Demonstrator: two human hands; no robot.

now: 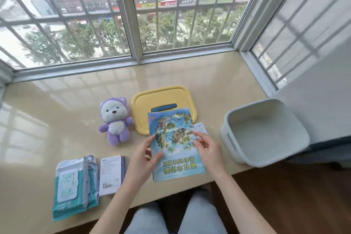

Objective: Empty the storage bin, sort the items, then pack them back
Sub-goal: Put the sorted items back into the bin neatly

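Head view looks down on a glossy beige windowsill (57, 119) under barred windows. At its right end stands the pale grey storage bin (266, 135), tipped so that its open mouth faces the camera, its near corner reaching past the sill's front edge. Left of the bin and apart from it, a yellow lid (144, 104) with a dark handle slot lies flat. A picture book (176, 150) with floating green mountains on its cover lies in the middle, its far end overlapping the lid and its title upside down to the camera. A teal pack of wet wipes (74, 186) lies at the near left, with a stack of white leaflets (111, 175) just beside it. A purple-suited plush bear (115, 121) lies face up left of the lid. A small white card (201, 127) peeks out under the book's right edge. The left hand (144, 157) pinches the book's left edge, and the right hand (209, 152) curls its fingers on the right edge.
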